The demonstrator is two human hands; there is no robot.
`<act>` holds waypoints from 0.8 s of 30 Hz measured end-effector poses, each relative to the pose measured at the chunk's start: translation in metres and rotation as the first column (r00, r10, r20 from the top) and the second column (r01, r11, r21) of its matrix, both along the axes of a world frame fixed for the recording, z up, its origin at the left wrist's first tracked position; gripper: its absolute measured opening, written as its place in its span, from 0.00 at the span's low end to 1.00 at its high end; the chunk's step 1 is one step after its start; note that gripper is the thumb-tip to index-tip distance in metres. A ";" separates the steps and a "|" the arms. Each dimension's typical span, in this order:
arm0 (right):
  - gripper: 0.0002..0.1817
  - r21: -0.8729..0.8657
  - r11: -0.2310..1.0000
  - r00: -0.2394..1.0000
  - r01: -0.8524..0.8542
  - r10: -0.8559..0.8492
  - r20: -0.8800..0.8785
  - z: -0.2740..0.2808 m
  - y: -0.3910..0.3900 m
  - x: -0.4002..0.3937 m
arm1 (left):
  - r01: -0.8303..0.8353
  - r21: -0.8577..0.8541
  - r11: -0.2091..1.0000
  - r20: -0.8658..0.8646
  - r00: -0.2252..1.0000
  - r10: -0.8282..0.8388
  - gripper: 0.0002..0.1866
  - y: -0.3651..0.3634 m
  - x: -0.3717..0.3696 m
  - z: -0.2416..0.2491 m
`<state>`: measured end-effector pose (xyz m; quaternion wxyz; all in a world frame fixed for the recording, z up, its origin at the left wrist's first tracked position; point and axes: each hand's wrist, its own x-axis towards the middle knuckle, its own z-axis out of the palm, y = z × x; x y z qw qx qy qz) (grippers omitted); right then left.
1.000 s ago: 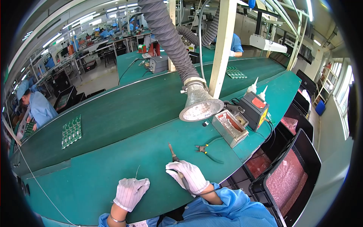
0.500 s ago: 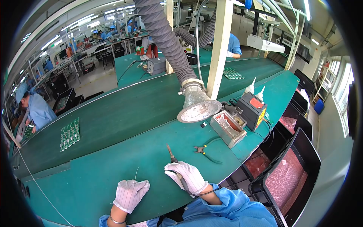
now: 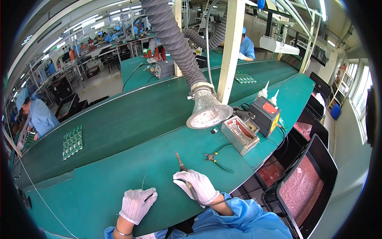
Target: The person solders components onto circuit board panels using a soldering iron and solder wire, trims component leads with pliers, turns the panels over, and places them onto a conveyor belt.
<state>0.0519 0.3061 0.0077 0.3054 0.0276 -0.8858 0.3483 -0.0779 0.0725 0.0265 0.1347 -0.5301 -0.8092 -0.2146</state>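
Note:
In a white striped glove, my right hand (image 3: 199, 186) is closed around a soldering iron (image 3: 181, 164), whose tip points up and away over the green bench. My left hand (image 3: 137, 205), also gloved, rests low on the bench with its fingers pinched together. A thin length of solder wire (image 3: 143, 182) sticks up from between those fingers. Beyond my right hand lies a pair of cutting pliers (image 3: 215, 158) with green and yellow handles, its jaws apart. Neither hand touches it.
A fume extraction funnel (image 3: 209, 113) hangs over the bench. Behind the pliers stand a metal solder tray (image 3: 240, 137) and a soldering station (image 3: 266, 113). Circuit board panels (image 3: 73, 142) lie on the green conveyor belt (image 3: 131, 115). Black bins (image 3: 302, 187) stand right. Co-workers (image 3: 39, 115) sit beyond.
The circuit board panels on the belt have shifted slightly left. At the far side, a co-worker's head has come into view beside the post. My hands have stayed put.

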 end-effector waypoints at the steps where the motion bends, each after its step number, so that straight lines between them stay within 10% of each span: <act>1: 0.16 -0.001 1.000 1.000 -0.001 0.001 -0.005 0.001 0.000 0.000 | -0.015 0.002 1.000 0.022 1.000 0.015 0.07 0.001 0.002 0.002; 24: 0.15 -0.002 1.000 1.000 0.006 -0.006 -0.011 0.003 0.000 0.000 | -0.003 -0.034 0.999 0.040 0.999 0.004 0.08 -0.001 0.000 0.001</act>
